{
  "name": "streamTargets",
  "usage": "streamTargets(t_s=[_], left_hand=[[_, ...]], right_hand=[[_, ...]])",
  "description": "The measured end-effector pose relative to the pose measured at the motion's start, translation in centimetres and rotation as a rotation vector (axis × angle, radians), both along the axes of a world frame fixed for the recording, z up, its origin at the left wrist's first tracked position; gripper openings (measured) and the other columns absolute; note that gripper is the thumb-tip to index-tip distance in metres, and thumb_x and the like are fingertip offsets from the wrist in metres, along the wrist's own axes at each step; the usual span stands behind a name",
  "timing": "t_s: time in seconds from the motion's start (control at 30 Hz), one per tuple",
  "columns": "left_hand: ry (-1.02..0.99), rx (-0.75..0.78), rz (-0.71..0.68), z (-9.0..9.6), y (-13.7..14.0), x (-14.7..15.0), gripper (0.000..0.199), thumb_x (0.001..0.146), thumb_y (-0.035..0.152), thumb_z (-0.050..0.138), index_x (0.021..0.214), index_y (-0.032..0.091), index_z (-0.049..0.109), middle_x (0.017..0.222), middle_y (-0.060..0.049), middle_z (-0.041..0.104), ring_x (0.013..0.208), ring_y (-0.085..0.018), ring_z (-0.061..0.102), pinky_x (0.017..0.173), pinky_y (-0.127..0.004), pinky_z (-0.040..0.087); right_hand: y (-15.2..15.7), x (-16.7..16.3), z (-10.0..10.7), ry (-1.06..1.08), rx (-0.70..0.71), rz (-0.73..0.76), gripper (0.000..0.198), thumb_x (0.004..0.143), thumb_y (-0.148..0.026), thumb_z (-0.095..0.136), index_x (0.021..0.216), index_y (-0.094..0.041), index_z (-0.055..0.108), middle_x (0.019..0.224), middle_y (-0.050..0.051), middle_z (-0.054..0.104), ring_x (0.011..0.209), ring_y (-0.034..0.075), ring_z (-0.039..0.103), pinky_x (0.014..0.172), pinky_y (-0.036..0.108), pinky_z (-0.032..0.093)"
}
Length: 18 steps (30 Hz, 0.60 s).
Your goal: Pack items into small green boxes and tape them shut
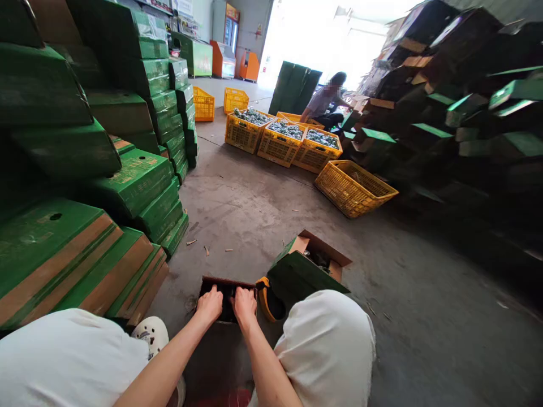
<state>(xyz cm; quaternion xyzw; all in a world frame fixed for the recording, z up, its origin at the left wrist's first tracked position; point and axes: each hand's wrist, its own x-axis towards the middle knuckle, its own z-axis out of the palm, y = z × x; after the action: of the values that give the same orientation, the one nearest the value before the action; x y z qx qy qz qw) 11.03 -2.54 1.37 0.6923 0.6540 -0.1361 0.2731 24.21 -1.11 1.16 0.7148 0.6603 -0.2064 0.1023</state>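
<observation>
A small cardboard box [229, 281] with a dark inside stands open on the floor between my knees. My left hand [209, 306] reaches into its left side, with the fingers curled and the tips partly hidden. At the right side of the same box, my right hand [245, 306] also curls its fingers down inside. Whatever the fingers grip is too dark to make out. Just right of the box lies a curved orange and black object [265, 298]. Behind that object is a larger green carton [292, 280] with raised flaps and dark contents.
Stacked green cartons [144, 175] line the left side. Yellow crates [278, 148] filled with small silvery-green items stand ahead, near a tilted yellow crate [354, 189]. A seated person [324, 102] is behind them. A jumbled carton pile [462, 107] rises at right.
</observation>
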Motion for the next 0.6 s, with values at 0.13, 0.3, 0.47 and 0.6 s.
streamTargets(t_s=[0.13,0.3,0.47,0.6], left_hand=[[-0.014,-0.046,0.0,-0.6,0.2,-0.8,0.048,0.098,0.01,0.034,0.134,0.019,0.065,0.139,-0.019,0.061,0.122,-0.03,0.068,0.102,-0.041,0.055],[-0.067,-0.101,-0.028,-0.9,0.5,-1.1,0.064,0.092,0.004,0.042,0.151,0.026,0.052,0.148,-0.018,0.056,0.126,-0.028,0.066,0.104,-0.039,0.054],[-0.093,-0.11,-0.022,-0.8,1.0,-1.4,0.066,0.094,0.002,0.038,0.152,0.029,0.052,0.141,-0.015,0.061,0.129,-0.024,0.064,0.107,-0.032,0.05],[-0.074,-0.102,0.002,-0.5,1.0,-1.5,0.063,0.1,0.008,0.031,0.156,0.033,0.047,0.142,-0.017,0.059,0.124,-0.029,0.067,0.103,-0.04,0.053]], right_hand=[[1.6,0.1,1.0,-0.041,-0.077,-0.005,0.033,0.09,-0.025,0.072,0.12,-0.013,0.075,0.119,0.022,0.075,0.116,0.031,0.07,0.094,0.036,0.054],[2.3,0.1,0.8,-0.05,-0.098,0.016,0.029,0.092,-0.02,0.068,0.118,-0.01,0.076,0.117,0.024,0.075,0.114,0.032,0.072,0.092,0.035,0.055],[2.3,-0.1,0.3,-0.058,-0.09,0.053,0.025,0.094,-0.018,0.065,0.115,-0.013,0.077,0.116,0.022,0.075,0.112,0.031,0.073,0.09,0.035,0.056],[1.8,-0.1,0.3,-0.07,-0.081,0.06,0.026,0.096,-0.02,0.064,0.118,-0.012,0.075,0.117,0.022,0.074,0.112,0.031,0.073,0.091,0.036,0.056]])
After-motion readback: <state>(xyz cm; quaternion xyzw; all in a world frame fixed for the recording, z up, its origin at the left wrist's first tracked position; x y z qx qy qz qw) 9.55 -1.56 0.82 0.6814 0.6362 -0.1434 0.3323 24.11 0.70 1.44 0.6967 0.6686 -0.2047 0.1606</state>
